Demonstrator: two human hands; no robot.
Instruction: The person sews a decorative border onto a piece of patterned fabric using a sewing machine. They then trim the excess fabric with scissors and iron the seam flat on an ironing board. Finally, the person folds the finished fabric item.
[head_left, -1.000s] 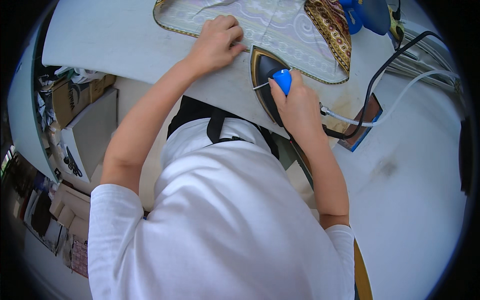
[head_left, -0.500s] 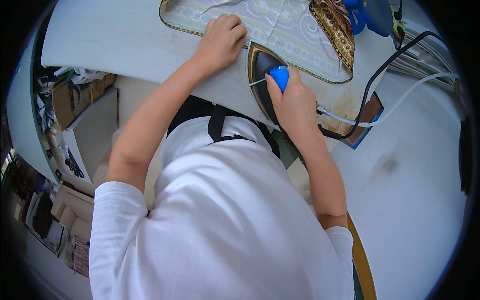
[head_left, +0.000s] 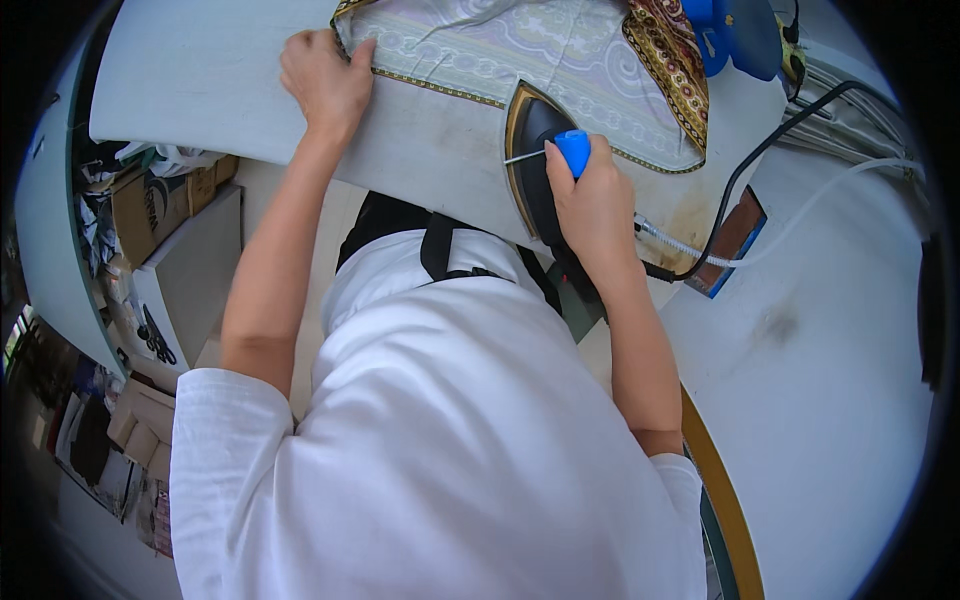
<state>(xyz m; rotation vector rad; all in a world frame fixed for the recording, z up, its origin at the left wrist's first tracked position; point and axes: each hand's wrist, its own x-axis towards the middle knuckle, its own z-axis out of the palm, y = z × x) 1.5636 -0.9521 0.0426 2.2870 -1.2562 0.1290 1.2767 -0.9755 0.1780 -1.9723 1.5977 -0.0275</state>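
Observation:
A patterned fabric (head_left: 470,60), pale with a dark gold border, lies spread on the white ironing table (head_left: 220,80). At the fabric's left corner my left hand (head_left: 328,88) is closed on its bordered edge; the fingertips are partly hidden. My right hand (head_left: 597,215) is wrapped round the blue handle of a steam iron (head_left: 540,125). The iron's dark tip points away from me and lies by the fabric's near edge, its body mostly on the bare tabletop. A black cord (head_left: 740,165) and a pale hose (head_left: 800,222) run from its back to the right.
A blue object (head_left: 735,40) stands at the far right of the table. A brown pad with a blue edge (head_left: 733,245) sticks out at the right. Cardboard boxes (head_left: 150,205) and a white cabinet (head_left: 190,280) with black scissors (head_left: 155,335) are at the left.
My left hand has moved left along the fabric's near edge to its left corner. The iron in my right hand has shifted slightly to the right. The fabric's left corner has moved slightly right.

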